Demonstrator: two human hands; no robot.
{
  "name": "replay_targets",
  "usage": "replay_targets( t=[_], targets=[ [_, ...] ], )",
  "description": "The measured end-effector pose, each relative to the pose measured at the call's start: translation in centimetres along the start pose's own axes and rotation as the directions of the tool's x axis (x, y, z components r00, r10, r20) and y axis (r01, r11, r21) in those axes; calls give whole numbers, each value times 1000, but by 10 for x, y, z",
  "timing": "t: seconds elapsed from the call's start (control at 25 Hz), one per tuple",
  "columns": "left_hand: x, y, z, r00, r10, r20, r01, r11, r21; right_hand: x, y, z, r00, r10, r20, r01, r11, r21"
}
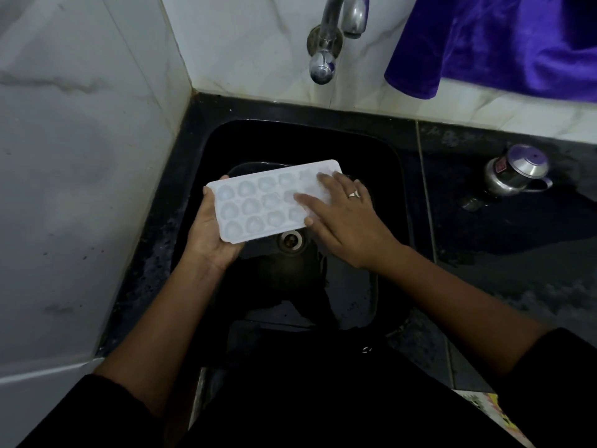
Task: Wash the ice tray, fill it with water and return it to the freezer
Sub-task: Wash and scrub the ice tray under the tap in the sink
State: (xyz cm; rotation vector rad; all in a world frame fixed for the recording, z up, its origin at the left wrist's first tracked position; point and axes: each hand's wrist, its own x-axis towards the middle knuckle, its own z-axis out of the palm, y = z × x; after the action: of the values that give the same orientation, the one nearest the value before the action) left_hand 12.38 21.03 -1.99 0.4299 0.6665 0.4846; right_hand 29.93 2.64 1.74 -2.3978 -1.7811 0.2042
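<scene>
A white ice tray (258, 202) with several round cells is held level over the black sink (387, 163). My left hand (210, 237) grips its near left end from below, thumb on the rim. My right hand (342, 218) lies flat on the tray's right half, fingers straight across the cells. The chrome tap (336, 30) juts from the tiled wall above the sink; no water stream shows. The drain (291, 239) sits just under the tray.
A small steel lidded pot (517, 173) stands on the dark wet counter to the right. A purple cloth (504, 40) hangs at the upper right. White marble tiles (80, 156) wall the left side.
</scene>
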Motion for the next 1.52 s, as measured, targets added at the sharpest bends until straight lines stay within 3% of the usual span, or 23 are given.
replay_targets(
  t=[0.44,0.56,0.72,0.84,1.04,1.2,1.32,1.52],
  targets=[
    [-14,-8,8,999,50,-17,-49,998,41,1,7,2,995,96,7,-96,995,18],
    [-12,-10,10,999,18,37,-20,999,41,7,1,0,988,156,0,-156,987,39],
    [-10,-3,10,999,33,33,-34,999,40,4,4,-1,994,109,1,-109,994,13],
    [-13,-5,14,999,16,39,-18,999,48,9,1,-3,986,168,-17,-168,985,40],
    [-18,-1,19,999,39,6,-40,997,63,5,7,-1,995,99,-16,-99,995,5],
    [-19,-11,20,1000,-3,4,3,997,74,11,-5,-2,980,197,-8,-196,978,75],
    [-21,-8,18,1000,0,2,0,995,96,7,0,-4,986,164,37,-167,973,159],
    [-16,-14,17,998,-35,55,31,996,82,15,1,-5,996,78,-35,-84,963,-258]
  ],
)
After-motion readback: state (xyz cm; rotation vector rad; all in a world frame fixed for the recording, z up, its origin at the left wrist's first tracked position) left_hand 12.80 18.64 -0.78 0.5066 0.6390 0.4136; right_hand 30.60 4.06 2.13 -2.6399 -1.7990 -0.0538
